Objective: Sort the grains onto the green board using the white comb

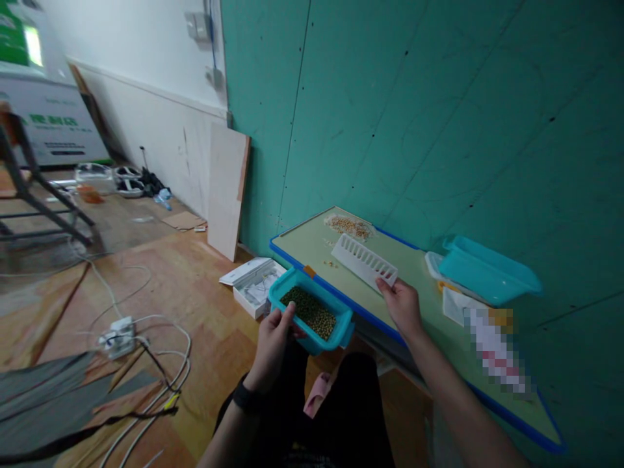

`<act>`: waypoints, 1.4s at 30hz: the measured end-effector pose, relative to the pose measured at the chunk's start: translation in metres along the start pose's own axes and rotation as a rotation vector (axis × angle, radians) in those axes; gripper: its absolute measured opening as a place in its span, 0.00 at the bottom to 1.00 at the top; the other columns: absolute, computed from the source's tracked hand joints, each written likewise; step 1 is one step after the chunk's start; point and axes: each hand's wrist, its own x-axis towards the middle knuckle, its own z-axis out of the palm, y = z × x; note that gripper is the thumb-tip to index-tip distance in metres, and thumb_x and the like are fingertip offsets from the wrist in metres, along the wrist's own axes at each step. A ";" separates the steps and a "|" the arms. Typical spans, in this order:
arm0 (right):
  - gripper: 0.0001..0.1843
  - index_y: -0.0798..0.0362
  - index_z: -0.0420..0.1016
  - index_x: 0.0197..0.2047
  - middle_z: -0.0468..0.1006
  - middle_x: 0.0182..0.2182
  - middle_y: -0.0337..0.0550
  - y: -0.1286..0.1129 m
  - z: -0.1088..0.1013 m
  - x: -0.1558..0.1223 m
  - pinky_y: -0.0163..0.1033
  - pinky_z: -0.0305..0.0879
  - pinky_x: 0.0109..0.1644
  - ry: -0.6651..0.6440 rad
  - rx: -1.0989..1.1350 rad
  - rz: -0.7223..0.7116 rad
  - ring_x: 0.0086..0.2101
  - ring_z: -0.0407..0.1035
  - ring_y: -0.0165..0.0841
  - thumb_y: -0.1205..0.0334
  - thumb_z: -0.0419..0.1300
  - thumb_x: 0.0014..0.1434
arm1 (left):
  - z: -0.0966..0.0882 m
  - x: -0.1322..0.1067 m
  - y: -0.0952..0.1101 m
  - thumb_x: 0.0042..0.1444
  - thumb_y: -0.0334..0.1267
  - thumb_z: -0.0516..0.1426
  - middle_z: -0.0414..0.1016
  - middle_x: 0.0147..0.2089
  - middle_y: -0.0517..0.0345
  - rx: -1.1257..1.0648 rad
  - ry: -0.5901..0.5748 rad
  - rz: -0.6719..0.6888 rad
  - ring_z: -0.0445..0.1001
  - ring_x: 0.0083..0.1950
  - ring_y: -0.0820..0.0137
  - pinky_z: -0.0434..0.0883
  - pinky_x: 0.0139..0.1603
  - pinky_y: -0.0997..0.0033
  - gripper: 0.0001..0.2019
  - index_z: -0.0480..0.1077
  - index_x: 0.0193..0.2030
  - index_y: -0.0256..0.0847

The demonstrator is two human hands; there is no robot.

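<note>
Your left hand (275, 335), at the lower centre of the frame, grips the near-left side of a turquoise bin (346, 320), thumb over its rim. The bin extends up and right from that hand, with dark green beans (301, 302) and paler beans (322, 323) inside. Your right hand (402, 307), right of centre, pinches the lower-right end of a white slotted strip (351, 265); the rest reaches up-left over the table (414, 257), towards a pale heap (350, 226).
</note>
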 end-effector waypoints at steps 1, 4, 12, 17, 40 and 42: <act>0.28 0.55 0.83 0.37 0.86 0.36 0.53 0.003 -0.002 0.001 0.48 0.73 0.46 0.001 -0.015 0.010 0.40 0.80 0.50 0.36 0.62 0.55 | -0.001 0.000 0.000 0.45 0.61 0.69 0.72 0.18 0.62 -0.002 0.001 0.002 0.72 0.20 0.72 0.69 0.23 0.75 0.26 0.67 0.24 0.40; 0.28 0.54 0.83 0.35 0.86 0.35 0.53 0.009 -0.011 -0.005 0.49 0.73 0.45 0.011 -0.063 0.037 0.38 0.80 0.50 0.35 0.61 0.55 | -0.002 0.000 -0.001 0.45 0.61 0.69 0.72 0.18 0.63 -0.022 -0.002 0.001 0.72 0.20 0.72 0.68 0.23 0.75 0.26 0.68 0.25 0.40; 0.27 0.53 0.84 0.37 0.86 0.37 0.52 0.015 -0.025 -0.018 0.49 0.74 0.48 -0.020 -0.021 0.062 0.40 0.80 0.48 0.35 0.63 0.53 | -0.002 0.000 0.003 0.43 0.62 0.69 0.71 0.17 0.63 0.013 0.019 0.011 0.72 0.19 0.71 0.68 0.22 0.74 0.27 0.67 0.24 0.41; 0.26 0.50 0.85 0.35 0.86 0.35 0.47 0.007 -0.030 -0.021 0.49 0.76 0.48 -0.095 0.075 0.010 0.38 0.81 0.46 0.34 0.66 0.50 | -0.004 0.003 0.002 0.43 0.62 0.68 0.71 0.17 0.63 0.020 0.019 0.038 0.72 0.19 0.71 0.69 0.22 0.74 0.26 0.68 0.25 0.41; 0.29 0.50 0.85 0.37 0.86 0.38 0.46 -0.012 0.016 0.005 0.55 0.74 0.52 -0.291 0.259 0.053 0.42 0.80 0.48 0.32 0.69 0.46 | 0.005 0.020 0.022 0.37 0.62 0.70 0.70 0.13 0.62 0.035 0.058 0.014 0.69 0.13 0.70 0.69 0.16 0.71 0.26 0.67 0.20 0.42; 0.27 0.50 0.85 0.36 0.86 0.38 0.45 -0.016 0.013 -0.004 0.54 0.75 0.51 -0.323 0.242 0.021 0.41 0.80 0.47 0.34 0.67 0.49 | 0.005 0.020 0.021 0.37 0.61 0.70 0.70 0.13 0.62 0.023 0.061 0.011 0.69 0.14 0.70 0.69 0.16 0.71 0.26 0.67 0.20 0.42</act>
